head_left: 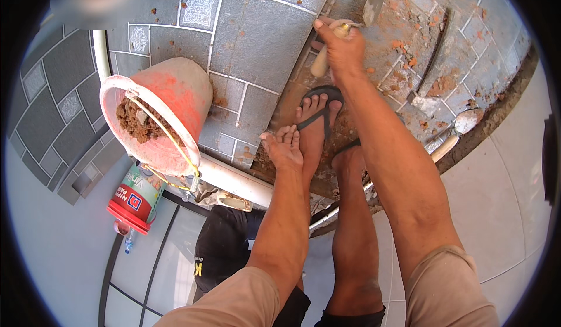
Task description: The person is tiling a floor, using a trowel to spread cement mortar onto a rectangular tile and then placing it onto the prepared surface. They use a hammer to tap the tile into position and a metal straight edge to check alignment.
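My right hand [346, 49] is closed round the pale wooden handle [319, 65] of a trowel. The trowel's grey metal blade [376, 1] points up and away, over tiles strewn with crumbs of rubble. Empty and palm up, my left hand [284, 149] has its fingers loosely parted beside my sandalled foot [312, 113], near the edge of a dark grey tile [257, 40]. Left of it, a pinkish bucket [175, 84] tilts toward me, with brown clumpy soil or mortar [139, 119] inside and a yellow handle across its mouth.
A dark curved bar [439, 52] lies among debris on the right, with a wooden tool handle [445, 149] below it. A red-lidded paint pail [133, 195] stands lower left. Black cloth [219, 242] is beside my legs. Another person's blurred head [93, 2] shows upper left.
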`<state>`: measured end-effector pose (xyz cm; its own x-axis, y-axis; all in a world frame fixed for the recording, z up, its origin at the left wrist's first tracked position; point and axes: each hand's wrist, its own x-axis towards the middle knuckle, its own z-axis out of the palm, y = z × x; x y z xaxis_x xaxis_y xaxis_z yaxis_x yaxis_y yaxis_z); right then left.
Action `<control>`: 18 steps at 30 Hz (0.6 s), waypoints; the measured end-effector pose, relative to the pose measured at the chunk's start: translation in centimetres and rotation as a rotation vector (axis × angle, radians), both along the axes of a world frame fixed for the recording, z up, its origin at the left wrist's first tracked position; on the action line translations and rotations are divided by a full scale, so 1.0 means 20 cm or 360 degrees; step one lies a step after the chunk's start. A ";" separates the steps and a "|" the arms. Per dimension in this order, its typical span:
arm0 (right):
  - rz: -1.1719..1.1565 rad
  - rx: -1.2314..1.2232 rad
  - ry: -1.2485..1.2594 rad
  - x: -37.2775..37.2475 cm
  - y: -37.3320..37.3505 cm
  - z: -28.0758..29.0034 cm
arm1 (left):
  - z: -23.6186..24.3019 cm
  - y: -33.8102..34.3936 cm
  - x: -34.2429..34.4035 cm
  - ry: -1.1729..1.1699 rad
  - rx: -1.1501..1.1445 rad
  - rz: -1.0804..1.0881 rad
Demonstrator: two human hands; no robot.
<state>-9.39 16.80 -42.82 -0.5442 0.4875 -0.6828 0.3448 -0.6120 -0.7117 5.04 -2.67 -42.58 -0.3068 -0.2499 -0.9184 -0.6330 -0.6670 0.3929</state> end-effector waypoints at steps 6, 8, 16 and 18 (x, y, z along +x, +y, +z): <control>0.0077 0.0225 -0.0027 -0.01 -0.03 0.04 | -0.03 0.13 -0.07 0.0008 0.0152 0.0025; 0.0087 0.0371 -0.0095 -0.01 -0.04 0.03 | -0.03 0.14 -0.08 0.0004 0.0176 0.0028; 0.0518 0.1097 -0.0796 0.07 -0.07 0.34 | 0.04 0.12 -0.10 -0.0020 0.0203 0.0094; 0.0534 0.0807 -0.0548 0.36 -0.04 0.33 | 0.07 0.13 -0.10 -0.0034 0.0224 0.0121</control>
